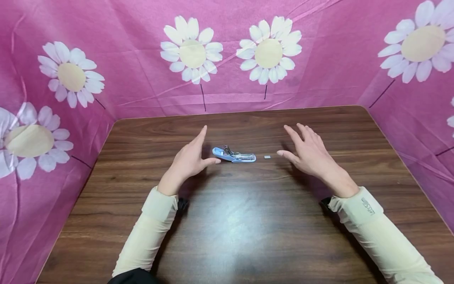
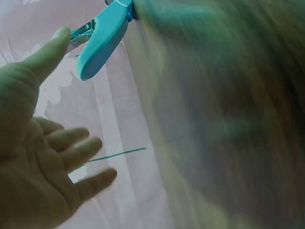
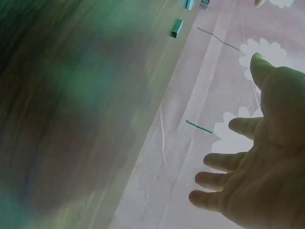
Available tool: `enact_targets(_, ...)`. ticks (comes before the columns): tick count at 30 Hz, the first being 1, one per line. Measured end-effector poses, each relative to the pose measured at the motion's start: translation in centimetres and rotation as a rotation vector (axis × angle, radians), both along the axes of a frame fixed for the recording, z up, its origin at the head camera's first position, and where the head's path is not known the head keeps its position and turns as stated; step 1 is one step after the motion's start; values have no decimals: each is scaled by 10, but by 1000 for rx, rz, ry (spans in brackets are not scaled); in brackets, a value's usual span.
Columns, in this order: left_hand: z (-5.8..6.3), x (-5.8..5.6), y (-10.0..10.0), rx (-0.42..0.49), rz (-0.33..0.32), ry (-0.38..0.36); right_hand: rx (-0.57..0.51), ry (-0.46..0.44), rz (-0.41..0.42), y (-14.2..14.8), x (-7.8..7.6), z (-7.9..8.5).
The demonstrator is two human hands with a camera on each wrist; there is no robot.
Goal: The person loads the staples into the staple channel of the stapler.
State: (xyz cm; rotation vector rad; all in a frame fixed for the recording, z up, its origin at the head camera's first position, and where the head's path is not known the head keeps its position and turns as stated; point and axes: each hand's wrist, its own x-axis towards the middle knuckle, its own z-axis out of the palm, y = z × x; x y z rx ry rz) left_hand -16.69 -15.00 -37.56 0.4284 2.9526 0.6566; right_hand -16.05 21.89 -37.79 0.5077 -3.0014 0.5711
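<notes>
A light blue stapler [image 1: 244,158] lies opened out on the table, its metal staple channel showing and its top cover folded back to the left. Just right of it sits a small grey strip of staples [image 1: 267,157], also visible in the right wrist view as a short block [image 3: 177,28]. My left hand [image 1: 189,157] is at the stapler's left end, fingers extended and thumb pointing at the cover; whether the thumb touches it I cannot tell. To the right of the staples, my right hand [image 1: 310,152] has its fingers spread and holds nothing.
The brown wood-grain table [image 1: 230,221] reaches back to a pink cloth [image 1: 138,59] printed with large white daisies, which hangs behind it and at both sides. Dark bands sit under both cream sleeves [image 1: 358,209] at the wrists.
</notes>
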Motion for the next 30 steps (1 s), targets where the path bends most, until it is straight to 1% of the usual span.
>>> enact_targets(3, -3, -8, 1, 66, -20, -44, -43, 29, 39, 0, -2, -3)
enact_targets(6, -4, -12, 2, 111, -47, -57, -73, 34, 66, -1, -3, -5)
enact_targets(10, -4, -13, 3, 131, -40, -79, -86, 18, 71, 0, -4, -6)
enact_targets(13, -5, -14, 4, 138, -30, -77, -98, -5, 80, 0, -8, -7)
enact_targets(15, -5, -14, 4, 141, -30, -68, -106, -37, 89, -1, -10, -8)
enact_targets(18, -7, -15, 3, 155, -35, -71, -121, -118, 89, -1, -15, -10)
enact_targets(22, -8, -16, 4, 184, -39, -92, -160, -229, 44, -1, -21, -12)
enact_targets(25, -7, -16, 5, 204, -35, -107, -195, -263, 22, -1, -24, -14)
enact_targets(30, -6, -16, 8, 216, -25, -129, -254, -292, 20, -2, -27, -19)
